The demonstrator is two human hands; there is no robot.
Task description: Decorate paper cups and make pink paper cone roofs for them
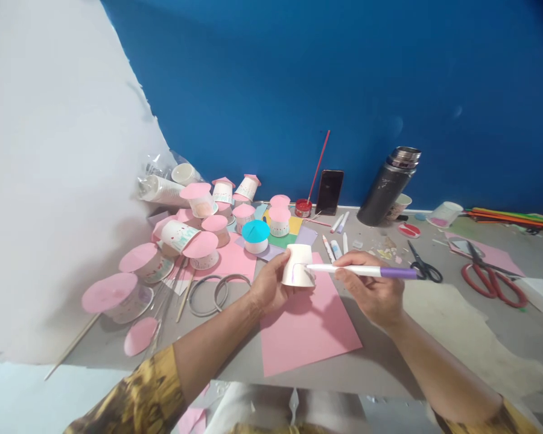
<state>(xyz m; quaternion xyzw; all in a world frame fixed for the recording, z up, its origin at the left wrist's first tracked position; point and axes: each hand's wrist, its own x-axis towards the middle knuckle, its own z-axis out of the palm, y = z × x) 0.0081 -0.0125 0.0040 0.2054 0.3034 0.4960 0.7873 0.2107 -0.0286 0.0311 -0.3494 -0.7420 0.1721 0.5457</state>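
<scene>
My left hand (270, 284) is closed around the side of a white paper cup (298, 256), which it holds upside down over a sheet of pink paper (310, 331). A faint purple line shows on the cup's wall. In my right hand (375, 292) is a white marker with a purple end (364, 270), gripped between thumb and fingers. Its tip meets the cup's side, or comes very near it. To the left stand several decorated paper cups with pink paper tops (203, 247), and one cup wears a blue cone (256, 232).
Scissors with red handles (493, 282) and black scissors (424, 265) lie at the right. A dark flask (387, 190) and a phone (330, 191) stand by the blue wall. Several markers (336, 248) lie behind the cup. Two grey rings (208, 295) sit left of my arm.
</scene>
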